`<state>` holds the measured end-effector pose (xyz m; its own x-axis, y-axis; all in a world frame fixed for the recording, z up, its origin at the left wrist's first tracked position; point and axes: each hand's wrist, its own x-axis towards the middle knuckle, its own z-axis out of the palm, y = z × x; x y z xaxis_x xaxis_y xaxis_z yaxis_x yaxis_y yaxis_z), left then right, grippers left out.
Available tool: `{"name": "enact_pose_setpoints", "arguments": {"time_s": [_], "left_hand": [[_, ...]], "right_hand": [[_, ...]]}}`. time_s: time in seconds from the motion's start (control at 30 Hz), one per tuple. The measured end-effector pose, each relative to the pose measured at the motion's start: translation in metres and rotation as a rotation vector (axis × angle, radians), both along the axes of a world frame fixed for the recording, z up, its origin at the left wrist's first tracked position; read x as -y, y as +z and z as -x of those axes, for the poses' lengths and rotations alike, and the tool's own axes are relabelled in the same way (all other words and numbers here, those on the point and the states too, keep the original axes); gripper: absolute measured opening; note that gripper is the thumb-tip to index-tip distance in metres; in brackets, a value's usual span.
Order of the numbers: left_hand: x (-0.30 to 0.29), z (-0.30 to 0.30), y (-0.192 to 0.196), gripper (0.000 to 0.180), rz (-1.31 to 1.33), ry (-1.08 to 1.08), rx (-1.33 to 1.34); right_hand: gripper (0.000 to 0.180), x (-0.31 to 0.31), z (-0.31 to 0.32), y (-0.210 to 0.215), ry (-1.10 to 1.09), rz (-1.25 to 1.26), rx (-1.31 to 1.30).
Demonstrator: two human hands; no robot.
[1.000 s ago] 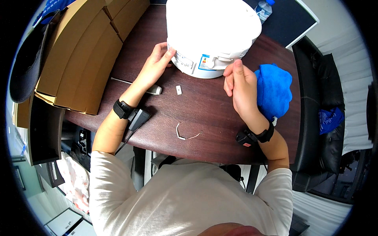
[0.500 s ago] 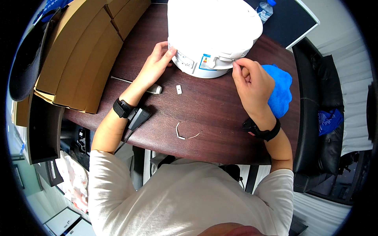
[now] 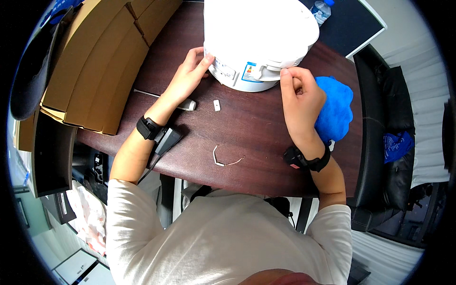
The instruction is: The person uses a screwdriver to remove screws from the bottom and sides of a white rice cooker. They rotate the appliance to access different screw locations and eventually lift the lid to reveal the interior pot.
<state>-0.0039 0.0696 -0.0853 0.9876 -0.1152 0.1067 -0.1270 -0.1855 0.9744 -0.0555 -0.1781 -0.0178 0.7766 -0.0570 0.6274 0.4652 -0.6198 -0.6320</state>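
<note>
A white rounded appliance [image 3: 259, 35], which looks like a rice cooker, stands at the far side of the table. My left hand [image 3: 190, 76] steadies its left side, thumb on the front and fingers round the edge. With thumb and bent fingers, my right hand [image 3: 301, 92] pinches the right end of a curved white plastic piece [image 3: 270, 74] on the cooker's side. A blue-edged label [image 3: 250, 71] lies left of that piece. Whether the piece is attached or loose, I cannot tell.
On the brown table [image 3: 256, 128] lie a small white block [image 3: 217, 105], a thin bent wire [image 3: 219, 164], a grey-white handled tool [image 3: 188, 105] and a black corded device [image 3: 167, 141]. A blue cloth [image 3: 334, 109] lies right; cardboard boxes [image 3: 104, 71] stand left, a water bottle [image 3: 322, 13] behind.
My right hand and forearm have shifted slightly left, still pinching the white piece. The cooker sits marginally higher in view. A white tag now shows by the blue cloth.
</note>
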Motion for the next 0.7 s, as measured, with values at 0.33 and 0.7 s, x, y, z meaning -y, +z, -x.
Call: {"name": "enact_pose_setpoints", "arguments": {"time_s": [0.33,0.7], "left_hand": [[0.000,-0.002,-0.004,0.070,0.005,0.005,0.005],[0.001,-0.001,-0.001,0.069,0.012,-0.002,0.007]], "right_hand": [[0.045,-0.009,0.010,0.000,0.374,-0.788,-0.622],[0.049,0.005,0.009,0.001,0.409,-0.640,-0.668]]}}
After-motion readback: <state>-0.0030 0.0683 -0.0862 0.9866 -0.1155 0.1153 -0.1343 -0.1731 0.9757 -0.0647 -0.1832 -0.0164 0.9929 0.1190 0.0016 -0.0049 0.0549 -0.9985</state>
